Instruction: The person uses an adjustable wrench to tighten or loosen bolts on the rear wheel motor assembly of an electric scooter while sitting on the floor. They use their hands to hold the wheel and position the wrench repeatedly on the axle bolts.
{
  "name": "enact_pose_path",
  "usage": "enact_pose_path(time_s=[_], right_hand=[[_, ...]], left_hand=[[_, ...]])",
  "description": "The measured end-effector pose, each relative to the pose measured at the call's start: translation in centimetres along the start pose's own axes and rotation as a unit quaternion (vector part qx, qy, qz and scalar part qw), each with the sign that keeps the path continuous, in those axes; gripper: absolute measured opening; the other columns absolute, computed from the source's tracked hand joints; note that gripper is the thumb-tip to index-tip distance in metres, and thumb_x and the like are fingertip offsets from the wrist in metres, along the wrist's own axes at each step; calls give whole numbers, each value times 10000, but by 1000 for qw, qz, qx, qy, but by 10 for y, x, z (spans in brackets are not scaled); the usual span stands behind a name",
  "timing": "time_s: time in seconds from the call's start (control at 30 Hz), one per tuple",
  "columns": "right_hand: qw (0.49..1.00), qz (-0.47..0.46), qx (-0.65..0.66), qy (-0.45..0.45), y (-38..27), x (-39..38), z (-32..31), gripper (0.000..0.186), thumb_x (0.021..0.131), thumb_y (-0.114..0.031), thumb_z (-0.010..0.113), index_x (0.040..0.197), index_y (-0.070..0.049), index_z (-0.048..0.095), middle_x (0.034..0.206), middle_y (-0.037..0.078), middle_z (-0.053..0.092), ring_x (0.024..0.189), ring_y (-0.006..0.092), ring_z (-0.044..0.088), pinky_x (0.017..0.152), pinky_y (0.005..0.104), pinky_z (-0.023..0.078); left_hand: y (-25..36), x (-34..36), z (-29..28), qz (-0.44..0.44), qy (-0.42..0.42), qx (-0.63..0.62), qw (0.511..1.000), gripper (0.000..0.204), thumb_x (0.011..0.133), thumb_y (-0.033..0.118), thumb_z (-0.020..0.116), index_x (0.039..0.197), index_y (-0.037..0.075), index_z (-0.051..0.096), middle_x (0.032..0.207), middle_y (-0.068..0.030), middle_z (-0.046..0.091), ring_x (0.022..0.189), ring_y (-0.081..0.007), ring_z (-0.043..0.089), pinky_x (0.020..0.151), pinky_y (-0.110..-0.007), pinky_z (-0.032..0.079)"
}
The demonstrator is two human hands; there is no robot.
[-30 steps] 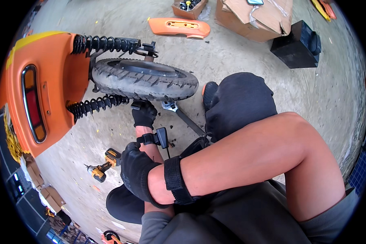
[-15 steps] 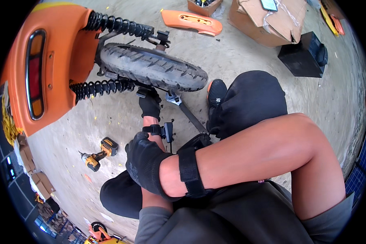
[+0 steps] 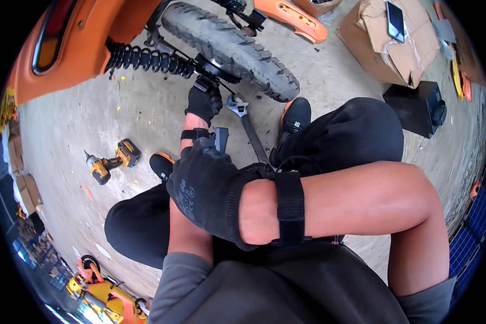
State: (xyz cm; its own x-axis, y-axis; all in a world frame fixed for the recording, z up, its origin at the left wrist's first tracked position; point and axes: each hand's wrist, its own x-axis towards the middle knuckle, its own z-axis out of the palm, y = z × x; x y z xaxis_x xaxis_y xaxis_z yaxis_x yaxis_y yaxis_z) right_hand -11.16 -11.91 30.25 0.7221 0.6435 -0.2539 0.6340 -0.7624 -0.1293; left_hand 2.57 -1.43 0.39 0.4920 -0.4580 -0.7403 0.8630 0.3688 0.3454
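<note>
My left hand (image 3: pixel 204 103), in a black glove, is closed at the lower end of the near black coil shock (image 3: pixel 151 60), beside the scooter's rear wheel (image 3: pixel 235 46). Its fingers curl by a small metallic part, and I cannot make out exactly what they grip. My right hand (image 3: pixel 206 191), also gloved, crosses over my left forearm. Its partly visible fingers are curled near the left wrist, and anything in them is hidden. An adjustable wrench (image 3: pixel 249 129) lies just right of my left hand, jaws toward the wheel and grip toward my right shoe (image 3: pixel 296 116).
A yellow-and-black cordless drill (image 3: pixel 112 161) lies on the concrete floor at left. Orange bodywork (image 3: pixel 86 48) fills the upper left. An orange panel (image 3: pixel 291 19), a cardboard box (image 3: pixel 367 43) bearing a phone (image 3: pixel 395 22), and a black box (image 3: pixel 416 108) are farther off.
My view has shifted, so the scooter sits higher in the picture. My right hand's fingers have come up closer to the left wrist. My left hand stays by the shock's lower end.
</note>
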Motion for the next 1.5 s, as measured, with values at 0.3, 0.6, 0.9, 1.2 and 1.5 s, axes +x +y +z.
enact_pose_path(time_s=[0.3,0.6,0.9,1.2,1.5], right_hand=[[996,-32,-29,75,6,-9,7,149,724,-101,578,795,-7,669,707,119,619,667,234,605,582,342,444],[991,-41,55,118,4,0,24,118,712,-76,570,783,-8,636,638,97,560,601,206,568,542,316,417],[989,-115,92,23,4,2,31,43,759,-112,562,756,-69,559,676,102,552,607,237,570,585,356,418],[989,-137,3,50,-2,5,37,64,770,-123,563,801,-67,566,667,79,528,620,222,561,596,356,411],[989,-105,103,1,-4,16,33,168,779,-164,556,894,-42,568,752,100,528,750,243,565,641,363,415]], left_hand=[[-31,22,-4,219,66,244,943,187,903,269,460,844,109,535,538,18,383,428,-135,393,391,-284,301],[-25,3,6,282,123,285,908,213,916,191,495,800,48,602,561,-38,482,467,-182,463,441,-315,371],[-3,-4,13,34,39,12,999,322,884,376,460,680,134,518,490,20,366,377,-142,322,355,-293,246],[-8,4,11,60,48,2,997,370,944,414,394,730,156,550,517,-3,436,369,-152,350,337,-306,277],[-17,1,19,126,72,-13,989,265,895,308,481,718,124,555,508,10,422,372,-141,363,351,-293,305]])
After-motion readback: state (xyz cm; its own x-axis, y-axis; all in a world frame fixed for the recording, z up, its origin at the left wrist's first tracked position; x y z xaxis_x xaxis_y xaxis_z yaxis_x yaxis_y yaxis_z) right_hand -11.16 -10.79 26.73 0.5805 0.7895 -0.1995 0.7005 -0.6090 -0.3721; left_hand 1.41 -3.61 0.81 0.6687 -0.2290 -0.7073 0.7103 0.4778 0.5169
